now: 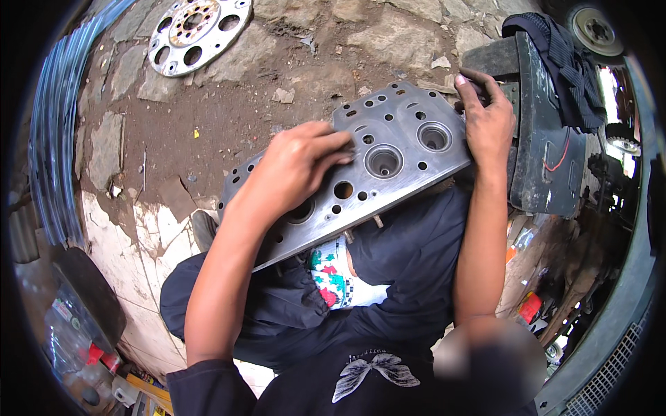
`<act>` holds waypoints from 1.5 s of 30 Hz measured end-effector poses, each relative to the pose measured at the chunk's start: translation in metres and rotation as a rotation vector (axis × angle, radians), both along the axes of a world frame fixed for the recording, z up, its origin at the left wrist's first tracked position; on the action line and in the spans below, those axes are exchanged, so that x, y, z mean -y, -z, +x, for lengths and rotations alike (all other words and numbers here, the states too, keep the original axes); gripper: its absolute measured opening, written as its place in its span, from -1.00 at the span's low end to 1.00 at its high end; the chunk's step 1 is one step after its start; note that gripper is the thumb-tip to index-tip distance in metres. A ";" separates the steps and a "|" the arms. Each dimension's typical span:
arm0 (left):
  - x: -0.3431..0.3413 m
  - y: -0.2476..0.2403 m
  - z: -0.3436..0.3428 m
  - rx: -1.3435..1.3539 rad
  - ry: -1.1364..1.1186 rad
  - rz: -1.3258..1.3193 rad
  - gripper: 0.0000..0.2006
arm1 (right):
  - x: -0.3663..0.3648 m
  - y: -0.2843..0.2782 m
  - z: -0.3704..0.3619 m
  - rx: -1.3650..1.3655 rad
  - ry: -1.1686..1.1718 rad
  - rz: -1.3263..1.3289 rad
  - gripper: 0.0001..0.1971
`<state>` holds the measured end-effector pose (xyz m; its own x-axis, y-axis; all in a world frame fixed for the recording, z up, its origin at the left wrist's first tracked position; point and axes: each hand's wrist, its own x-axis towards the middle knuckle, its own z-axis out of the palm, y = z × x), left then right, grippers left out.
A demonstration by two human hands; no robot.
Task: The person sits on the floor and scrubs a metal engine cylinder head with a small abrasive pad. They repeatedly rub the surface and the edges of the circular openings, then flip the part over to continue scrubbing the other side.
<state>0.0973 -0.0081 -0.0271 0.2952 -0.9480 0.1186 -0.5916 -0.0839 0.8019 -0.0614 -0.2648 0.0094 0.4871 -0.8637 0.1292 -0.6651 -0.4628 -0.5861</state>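
"Where's the cylinder head (381, 191)?"
"Across the person's lap (423, 236); a flexplate (182, 37) lies on the ground (173, 125) beyond, leftward."
"And the box (528, 184)?"
"Right of the cylinder head, partly under a cloth (565, 66)."

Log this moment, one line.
left hand: over cylinder head, grip unclear | right hand: at its right end | cylinder head: across lap

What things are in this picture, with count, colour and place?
Metal block with holes: 1, grey, centre
Holed disc: 1, silvery, upper left
Corrugated sheets: several, bluish, left
Plastic bottles: several, clear, lower left
Case: 1, dark grey, right
Cloth: at least 1, dark, over the case
Wire: 1, red, on the case
Tiles: many, whitish, left
Stones: many, brownish, top
Other clutter: uncountable, mixed, both sides
Shirt: 1, black, bottom
Left hand: 1, bare, over the block
Right hand: 1, bare, block's right end
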 end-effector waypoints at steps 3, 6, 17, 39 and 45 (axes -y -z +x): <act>0.002 0.001 -0.005 -0.014 0.000 -0.080 -0.73 | 0.000 0.001 -0.002 -0.024 -0.009 -0.091 -0.63; -0.015 -0.008 0.000 -0.022 0.016 0.033 -0.74 | 0.002 0.000 -0.006 0.001 -0.006 -0.034 -0.62; 0.005 -0.002 -0.007 -0.007 0.017 -0.075 -0.71 | 0.009 -0.001 0.006 -0.284 -0.067 0.042 -0.39; -0.001 -0.001 0.003 -0.019 -0.007 0.010 -0.73 | 0.016 0.003 0.003 -0.244 -0.105 0.132 -0.27; 0.010 0.006 0.003 0.015 -0.003 -0.033 -0.74 | 0.010 -0.003 0.011 -0.271 -0.115 0.154 -0.27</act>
